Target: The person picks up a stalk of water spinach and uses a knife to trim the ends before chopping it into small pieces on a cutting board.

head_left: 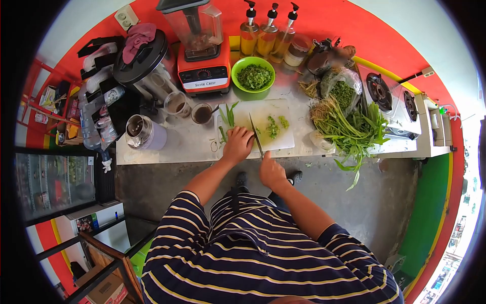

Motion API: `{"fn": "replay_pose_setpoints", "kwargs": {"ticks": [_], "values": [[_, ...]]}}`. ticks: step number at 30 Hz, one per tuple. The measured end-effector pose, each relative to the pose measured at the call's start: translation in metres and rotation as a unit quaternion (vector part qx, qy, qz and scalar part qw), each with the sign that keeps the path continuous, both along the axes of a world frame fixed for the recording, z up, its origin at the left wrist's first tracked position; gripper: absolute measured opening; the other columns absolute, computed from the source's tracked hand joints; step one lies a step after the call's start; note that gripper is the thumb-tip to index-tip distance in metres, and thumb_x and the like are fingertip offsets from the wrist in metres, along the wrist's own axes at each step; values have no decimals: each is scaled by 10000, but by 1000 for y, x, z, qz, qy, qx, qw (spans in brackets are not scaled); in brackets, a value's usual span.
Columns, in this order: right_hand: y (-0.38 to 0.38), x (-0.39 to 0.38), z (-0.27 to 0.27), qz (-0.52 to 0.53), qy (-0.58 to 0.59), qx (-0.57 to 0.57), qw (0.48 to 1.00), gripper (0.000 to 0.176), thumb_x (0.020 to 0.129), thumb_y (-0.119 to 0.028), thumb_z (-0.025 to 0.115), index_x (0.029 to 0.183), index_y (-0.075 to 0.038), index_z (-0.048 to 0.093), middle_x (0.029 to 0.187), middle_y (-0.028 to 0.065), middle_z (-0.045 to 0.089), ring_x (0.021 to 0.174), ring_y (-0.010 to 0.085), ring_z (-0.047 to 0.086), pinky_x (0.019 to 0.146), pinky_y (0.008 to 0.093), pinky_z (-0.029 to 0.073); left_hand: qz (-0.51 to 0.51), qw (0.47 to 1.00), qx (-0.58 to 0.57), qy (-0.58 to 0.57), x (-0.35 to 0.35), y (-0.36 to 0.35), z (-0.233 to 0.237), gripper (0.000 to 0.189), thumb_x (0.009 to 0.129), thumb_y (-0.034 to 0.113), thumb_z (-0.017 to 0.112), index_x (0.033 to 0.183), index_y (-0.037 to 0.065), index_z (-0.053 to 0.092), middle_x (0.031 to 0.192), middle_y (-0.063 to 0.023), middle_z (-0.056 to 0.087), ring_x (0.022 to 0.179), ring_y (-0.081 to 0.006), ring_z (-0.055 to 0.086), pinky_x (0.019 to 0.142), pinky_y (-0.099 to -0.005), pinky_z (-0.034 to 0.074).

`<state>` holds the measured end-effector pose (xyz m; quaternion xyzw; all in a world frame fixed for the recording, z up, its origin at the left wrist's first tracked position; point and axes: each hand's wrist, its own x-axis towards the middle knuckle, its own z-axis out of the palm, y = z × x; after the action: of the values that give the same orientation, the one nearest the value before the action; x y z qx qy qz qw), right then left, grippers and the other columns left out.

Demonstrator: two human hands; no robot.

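A white cutting board (284,141) lies on the steel counter. My left hand (238,144) is closed over the stems of green leaves (230,114) on the board's left part, fingertips beside the blade. My right hand (272,171) is wrapped round the handle of a knife (256,133), whose blade points away from me across the board. Just right of the blade lie chopped green pieces (273,127). Behind the board stands a green bowl (236,69) holding cut greens (254,77).
A large bunch of leafy greens (349,124) hangs over the counter's front edge at the right, near a stove (400,109). Behind the board are a red blender (203,71) and pump bottles (267,38). Cups (202,114) and a metal container (144,133) stand left.
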<state>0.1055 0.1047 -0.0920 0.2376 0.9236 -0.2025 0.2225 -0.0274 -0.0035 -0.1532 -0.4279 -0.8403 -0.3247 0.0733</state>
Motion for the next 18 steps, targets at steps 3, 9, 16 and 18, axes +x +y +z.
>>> {"fn": "replay_pose_setpoints", "kwargs": {"ticks": [3,9,16,18], "values": [[-1,6,-14,45,-7,25,999,311,943,-140,530,1176,33,418,991,274,713,971,404,718,857,470,578,-12,1000,25,8,-1,-3,-7,145,853,115,678,982,50,662,958,-78,602,974,-296,550,883,-436,397],[17,-17,21,133,-55,39,989,484,913,-118,593,1278,102,362,1010,262,716,978,399,720,861,470,578,-69,997,37,-1,-4,-21,2,110,864,124,673,951,56,675,947,-71,604,956,-289,557,861,-420,423],[-3,6,-9,44,-36,15,998,436,909,-74,560,1268,82,370,1026,301,699,988,446,700,870,501,565,-28,999,19,-41,1,-20,2,93,868,131,667,915,53,648,911,-90,614,925,-306,561,837,-424,456],[-2,7,-14,41,-32,3,999,404,907,-60,538,1245,84,371,1023,329,687,997,478,685,873,521,554,-18,998,32,-54,1,-19,0,98,872,125,669,925,47,643,912,-96,616,927,-314,562,830,-427,461]]}}
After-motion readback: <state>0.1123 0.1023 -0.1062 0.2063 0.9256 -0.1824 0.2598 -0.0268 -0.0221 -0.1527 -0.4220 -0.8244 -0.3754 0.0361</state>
